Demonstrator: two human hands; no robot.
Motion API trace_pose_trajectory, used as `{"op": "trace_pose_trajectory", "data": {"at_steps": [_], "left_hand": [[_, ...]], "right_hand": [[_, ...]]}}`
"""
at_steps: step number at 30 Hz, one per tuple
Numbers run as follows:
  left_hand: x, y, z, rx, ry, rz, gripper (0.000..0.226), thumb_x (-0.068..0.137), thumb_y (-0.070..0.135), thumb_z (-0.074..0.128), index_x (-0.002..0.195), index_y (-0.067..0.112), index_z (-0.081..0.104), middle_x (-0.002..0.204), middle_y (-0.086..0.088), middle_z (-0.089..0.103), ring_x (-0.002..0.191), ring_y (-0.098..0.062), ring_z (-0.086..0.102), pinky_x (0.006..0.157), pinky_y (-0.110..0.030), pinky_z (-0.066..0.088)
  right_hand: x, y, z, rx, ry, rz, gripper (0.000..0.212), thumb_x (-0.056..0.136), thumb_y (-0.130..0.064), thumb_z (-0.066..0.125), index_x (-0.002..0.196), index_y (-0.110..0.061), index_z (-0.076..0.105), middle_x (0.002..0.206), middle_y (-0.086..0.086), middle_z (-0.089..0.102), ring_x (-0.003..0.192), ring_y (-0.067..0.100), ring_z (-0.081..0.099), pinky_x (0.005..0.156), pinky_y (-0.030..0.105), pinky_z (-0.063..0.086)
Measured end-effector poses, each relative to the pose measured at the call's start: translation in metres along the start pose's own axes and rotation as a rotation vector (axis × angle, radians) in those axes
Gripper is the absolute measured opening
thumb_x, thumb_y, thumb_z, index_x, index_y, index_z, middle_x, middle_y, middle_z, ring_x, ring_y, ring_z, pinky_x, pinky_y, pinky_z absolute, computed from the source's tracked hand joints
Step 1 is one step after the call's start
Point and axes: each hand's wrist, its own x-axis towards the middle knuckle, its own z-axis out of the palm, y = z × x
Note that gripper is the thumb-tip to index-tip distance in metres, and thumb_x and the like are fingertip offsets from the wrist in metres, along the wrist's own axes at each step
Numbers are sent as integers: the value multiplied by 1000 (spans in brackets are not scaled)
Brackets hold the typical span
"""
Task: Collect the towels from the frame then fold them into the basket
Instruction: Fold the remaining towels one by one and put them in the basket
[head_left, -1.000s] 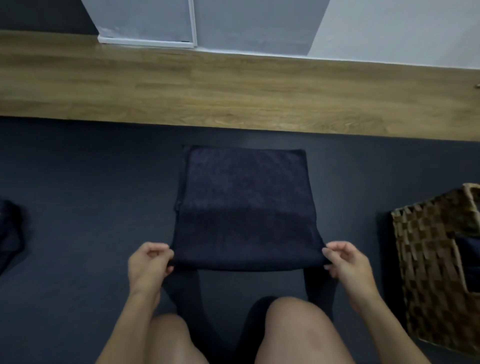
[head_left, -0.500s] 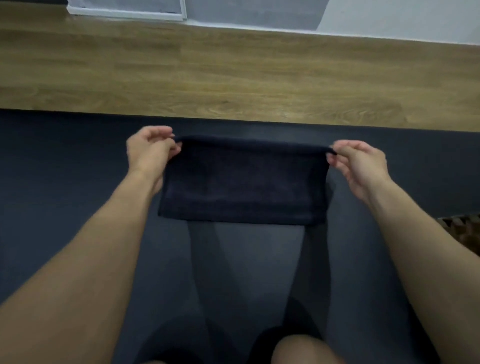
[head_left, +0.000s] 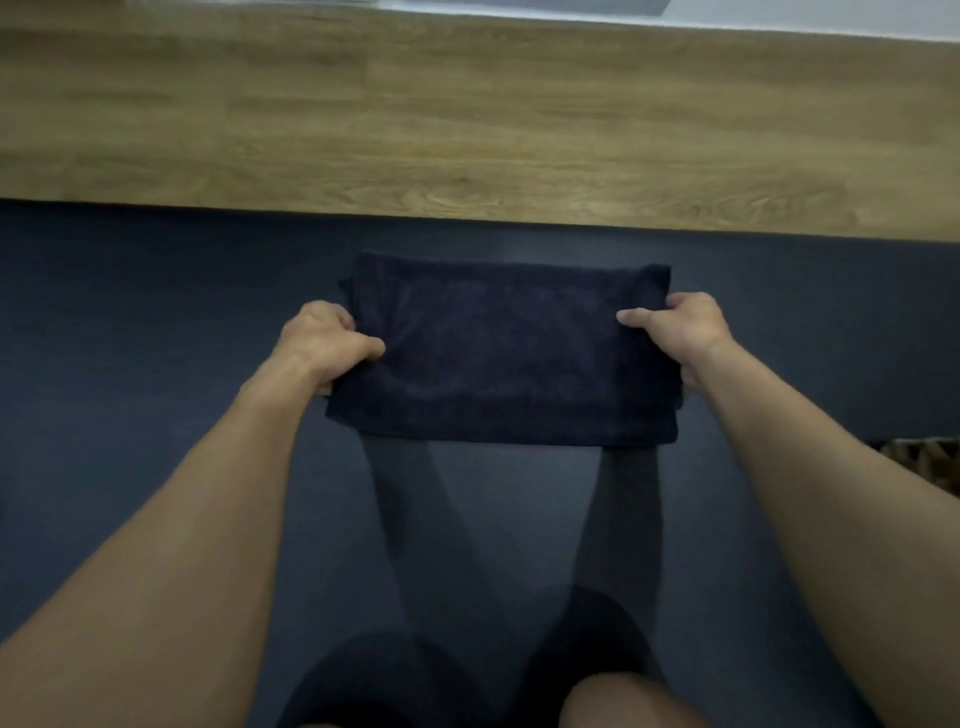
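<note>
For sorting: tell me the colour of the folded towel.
Dark navy towel, plain; head view.

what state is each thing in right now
towel: folded, held at both ends
left grip: holds towel's left end, thumb on top
right grip: holds towel's right end, thumb on top
basket: only a corner shows, contents hidden

- Looks like a room in a home.
- Wood-grain plank floor (head_left: 467, 114) runs up to a pale wall (head_left: 831, 18).
- A dark mat (head_left: 156, 312) covers the near part of the floor.
- A corner of a woven basket (head_left: 930, 460) shows at the right edge.
</note>
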Motion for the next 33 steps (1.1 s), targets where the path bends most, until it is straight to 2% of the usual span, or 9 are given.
{"op": "trace_pose_trajectory", "data": {"at_steps": [3, 7, 10, 14, 17, 21, 26, 30, 33], "left_hand": [[-1, 10, -9, -218, 257, 131, 14, 80, 10, 71, 86, 20, 64, 92, -3, 66, 79, -14, 58, 68, -25, 49], [-16, 20, -15, -577, 581, 174, 22, 81, 9, 64, 98, 22, 62, 106, -2, 65, 93, -12, 62, 88, -30, 54], [-44, -9, 17, -633, 441, -14, 37, 72, 31, 71, 105, 25, 55, 115, -5, 61, 101, -21, 61, 92, -36, 53], [-95, -65, 75, -519, 98, -203, 55, 56, 58, 72, 97, 26, 54, 105, -7, 66, 94, -30, 67, 84, -47, 58], [-134, -74, 96, -410, 10, -127, 26, 79, 40, 76, 83, 20, 60, 90, -2, 67, 85, -21, 63, 75, -31, 51], [-164, -92, 98, -585, 30, -54, 14, 88, 14, 69, 86, 18, 56, 96, -4, 63, 86, -20, 66, 64, -34, 56], [-179, -100, 80, -787, 180, 52, 31, 86, -2, 69, 98, 25, 58, 105, 5, 58, 55, -4, 62, 47, -28, 54], [-177, -100, 73, -848, 142, 206, 33, 87, -16, 54, 93, 15, 66, 96, 0, 71, 82, -11, 68, 61, -23, 55], [-178, -107, 72, -714, 27, 322, 54, 76, -27, 46, 95, 18, 69, 102, 2, 72, 96, -13, 68, 80, -19, 53]], "right_hand": [[-25, -9, -9, 320, -53, 77, 32, 78, -13, 76, 108, -10, 64, 101, 9, 71, 89, 25, 69, 67, 34, 57], [-94, 15, 12, 525, -247, 246, 22, 81, 0, 71, 99, -8, 62, 72, 5, 71, 60, 16, 67, 46, 27, 53], [-138, 55, 36, 497, -428, 281, 39, 78, -5, 77, 113, -11, 60, 99, 6, 73, 89, 22, 70, 63, 37, 57], [-154, 78, 47, 605, -235, 227, 12, 89, -17, 69, 93, -13, 58, 97, 7, 74, 86, 20, 69, 77, 44, 57], [-162, 87, 52, 540, -153, 123, 20, 89, -10, 68, 102, -16, 54, 109, 9, 71, 89, 21, 70, 83, 50, 56], [-185, 92, 45, 410, -273, -91, 47, 94, -9, 62, 129, -40, 56, 116, -11, 67, 69, 12, 68, 52, 31, 54], [-197, 101, 33, 383, -430, -91, 16, 92, -9, 64, 95, -21, 74, 99, 3, 68, 68, 11, 65, 52, 32, 53], [-197, 106, 22, 345, -597, -92, 49, 81, 15, 66, 117, -18, 60, 100, -1, 66, 81, 21, 68, 67, 39, 59], [-190, 108, 24, 227, -555, -146, 54, 78, 25, 59, 110, -19, 59, 95, 1, 64, 81, 16, 64, 68, 35, 59]]}}
